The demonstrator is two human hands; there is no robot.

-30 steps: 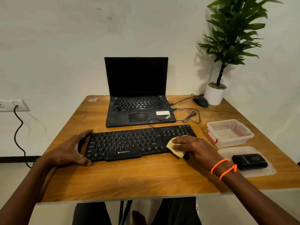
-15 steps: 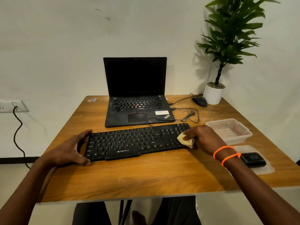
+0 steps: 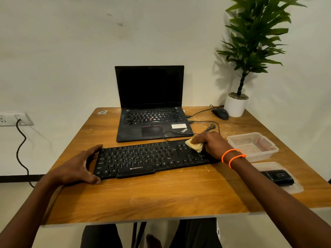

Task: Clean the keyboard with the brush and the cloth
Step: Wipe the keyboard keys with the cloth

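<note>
Keyboard [image 3: 152,159] cleaning is under way on our wooden table [image 3: 161,197]: the black keyboard lies lengthwise across the near-middle of the top, just in front of the open laptop [image 3: 152,111], tilted so its right end sits a little farther from us than its left. Our right hand [image 3: 213,145] holds the pale yellow cloth [image 3: 195,145] bunched under curled fingers and presses it onto the far right corner of the keyboard, above the number pad. A second ago that same hand and cloth were at the near edge of the right end; half a second ago they were midway up that end; now they have reached the far edge, close to the coiled cable [image 3: 211,127]. Our left hand [image 3: 78,167] has stayed where it was, spread round the keyboard's left end, fingers along the far corner and thumb at the near corner, bracing it without closing. The keyboard itself looks unmoved between frames. Two orange bands [image 3: 232,157] circle the right wrist. To the right stand a clear plastic box [image 3: 254,145] and, nearer, its lid [image 3: 293,187] with a small black device [image 3: 279,178] lying on it. A mouse [image 3: 220,113] and a potted plant [image 3: 236,104] occupy the far right corner. We cannot make out a brush anywhere.
</note>
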